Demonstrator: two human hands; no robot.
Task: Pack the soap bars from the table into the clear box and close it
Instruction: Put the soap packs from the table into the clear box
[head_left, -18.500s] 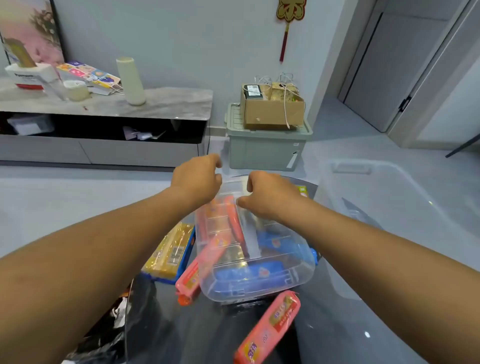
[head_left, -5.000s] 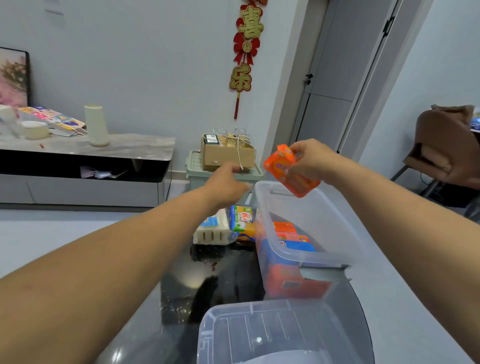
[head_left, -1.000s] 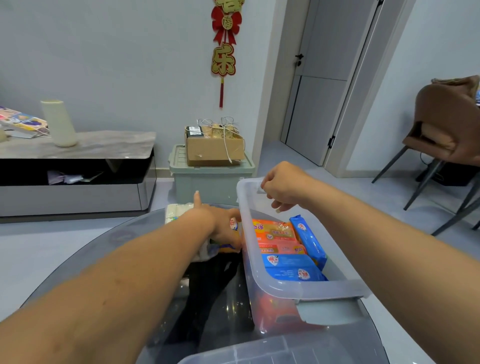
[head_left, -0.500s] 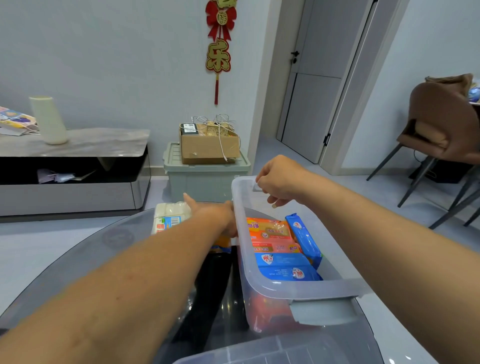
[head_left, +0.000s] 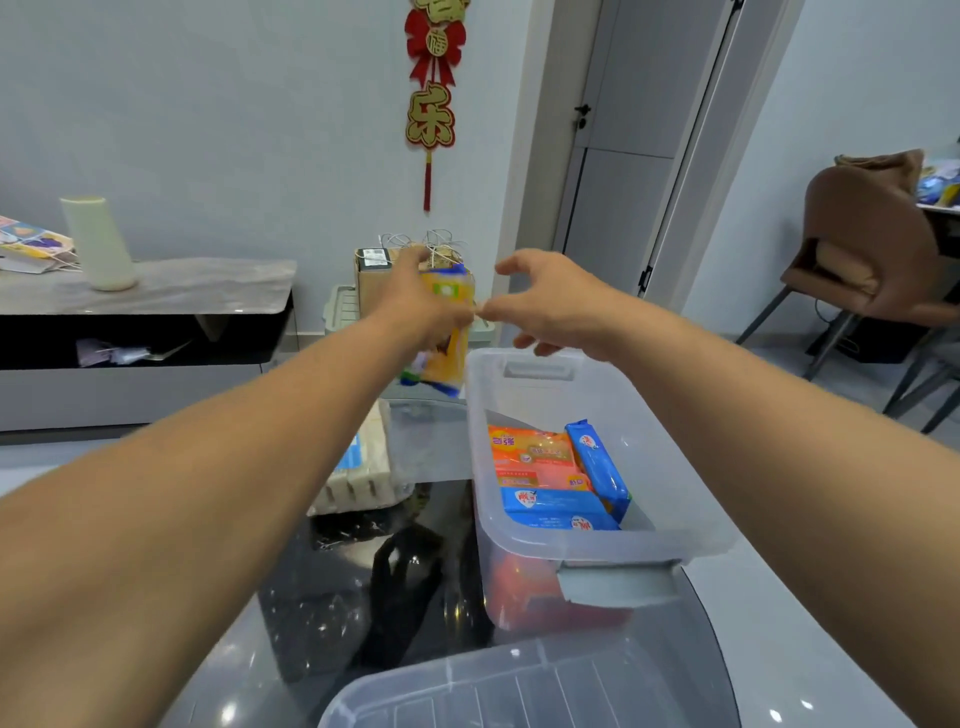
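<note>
A dark, glossy glass tabletop (head_left: 332, 613) with a rounded edge carries the work, in a room with pale grey-blue walls and a light floor. On the far wall hangs a red and gold ornament (head_left: 432, 88); to its right is a grey door (head_left: 623, 156). Along the left wall runs a low console (head_left: 145, 291) with a stone-look top bearing one cream cylinder (head_left: 97, 243). Beyond the table's far edge sits a grey-green storage bin (head_left: 343, 312) with a cardboard box (head_left: 371, 275) on it, partly hidden by the hands. One brown chair (head_left: 862, 244) stands at the right.

The clear box (head_left: 654, 540) rests at the right side of the tabletop, uncovered. Inside I count two blue-wrapped soap bars (head_left: 558, 509), one flat and one on edge, and at least two orange-wrapped bars (head_left: 530, 449) beneath; more orange shows through the near wall. Its clear lid (head_left: 493, 691) lies at the near edge. One white multipack of soap (head_left: 363, 473) sits left of the box, near the far edge.

The left hand (head_left: 415, 306) is closed round a yellow soap pack (head_left: 447, 332), held up above the box's far left corner. The right hand (head_left: 550, 301) hovers just beside it, fingers spread and curled, holding nothing, thumb tip nearly at the pack.
</note>
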